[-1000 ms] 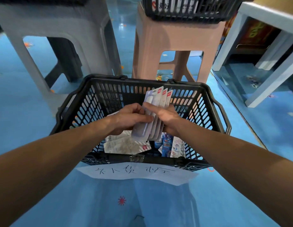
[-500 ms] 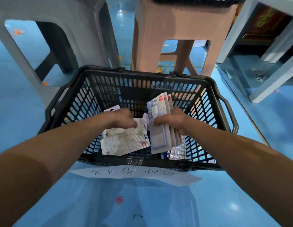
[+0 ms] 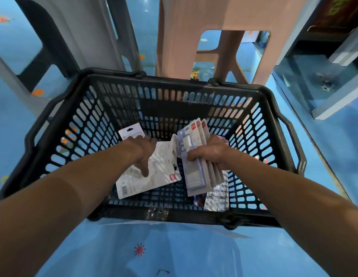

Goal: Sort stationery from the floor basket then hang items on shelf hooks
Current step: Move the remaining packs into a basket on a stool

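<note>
**Right hand full, flat packs under the left: a slip is the risk.**
The right hand (image 3: 212, 154) is curled round a fan (image 3: 194, 176) of blue-grey packs, held inside the basket (image 3: 164, 80) on the floor. The grip sits near the fan's middle, so I think the outer packs could slide out and fall among the loose packs (image 3: 218, 193) below if one more is pushed in. The left hand (image 3: 140, 152) lies on the white packs (image 3: 164, 168) at the bottom, thumb straight on the top one, fingers bent over its far side. Whether it holds one I cannot tell. These packs look thin and glossy and they overlap, so two may lift together.
</note>
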Action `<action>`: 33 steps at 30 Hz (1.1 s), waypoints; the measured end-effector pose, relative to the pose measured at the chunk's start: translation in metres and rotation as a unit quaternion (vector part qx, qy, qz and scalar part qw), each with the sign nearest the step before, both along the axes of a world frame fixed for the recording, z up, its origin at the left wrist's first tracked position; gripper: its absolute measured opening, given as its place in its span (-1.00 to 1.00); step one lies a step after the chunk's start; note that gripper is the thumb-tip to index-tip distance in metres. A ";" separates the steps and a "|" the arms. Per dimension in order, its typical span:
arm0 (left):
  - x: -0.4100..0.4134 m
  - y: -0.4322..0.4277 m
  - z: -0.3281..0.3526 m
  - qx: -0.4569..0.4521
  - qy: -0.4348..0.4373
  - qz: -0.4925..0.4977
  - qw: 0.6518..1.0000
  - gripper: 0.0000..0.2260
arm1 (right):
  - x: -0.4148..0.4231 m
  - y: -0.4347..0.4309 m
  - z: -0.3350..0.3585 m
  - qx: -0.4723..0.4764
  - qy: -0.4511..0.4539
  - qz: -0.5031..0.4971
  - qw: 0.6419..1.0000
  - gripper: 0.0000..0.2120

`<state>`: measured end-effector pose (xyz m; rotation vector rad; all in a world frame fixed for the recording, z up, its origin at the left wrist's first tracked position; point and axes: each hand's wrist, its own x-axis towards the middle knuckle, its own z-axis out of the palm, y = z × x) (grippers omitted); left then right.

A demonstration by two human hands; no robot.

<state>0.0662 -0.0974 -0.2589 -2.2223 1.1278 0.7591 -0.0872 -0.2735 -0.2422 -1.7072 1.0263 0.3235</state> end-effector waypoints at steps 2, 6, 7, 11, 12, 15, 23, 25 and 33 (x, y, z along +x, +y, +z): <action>-0.007 -0.001 -0.006 -0.004 0.000 -0.013 1.000 0.18 | 0.001 -0.001 -0.002 -0.002 0.004 0.003 1.000 -0.20; -0.020 -0.008 -0.018 0.033 0.070 -0.009 0.997 -0.03 | 0.002 0.000 -0.002 -0.011 0.016 0.018 1.000 -0.10; -0.025 -0.010 -0.022 0.058 0.084 -0.019 0.995 -0.06 | 0.002 0.000 -0.002 -0.013 0.017 0.022 1.000 -0.05; -0.042 -0.010 -0.029 0.116 0.089 -0.075 0.986 -0.04 | 0.000 -0.001 -0.002 -0.005 0.013 0.024 1.000 -0.15; -0.043 -0.010 -0.028 0.114 0.092 -0.077 0.986 -0.06 | 0.000 -0.002 -0.002 -0.004 0.013 0.025 1.000 -0.19; -0.039 -0.010 -0.021 0.106 0.114 -0.079 0.985 -0.25 | 0.000 -0.004 -0.002 -0.011 0.021 0.035 0.999 -0.18; -0.005 0.007 0.016 -0.002 0.124 0.078 0.989 -0.46 | -0.002 -0.003 0.013 -0.018 0.017 0.019 1.000 -0.12; -0.003 0.010 0.028 -0.063 0.151 0.139 0.977 -0.56 | -0.004 -0.002 0.020 -0.027 0.008 0.006 1.000 -0.15; -0.029 0.003 0.073 -0.292 0.251 0.282 0.879 -0.73 | -0.006 0.016 0.046 -0.054 -0.069 -0.038 0.995 -0.13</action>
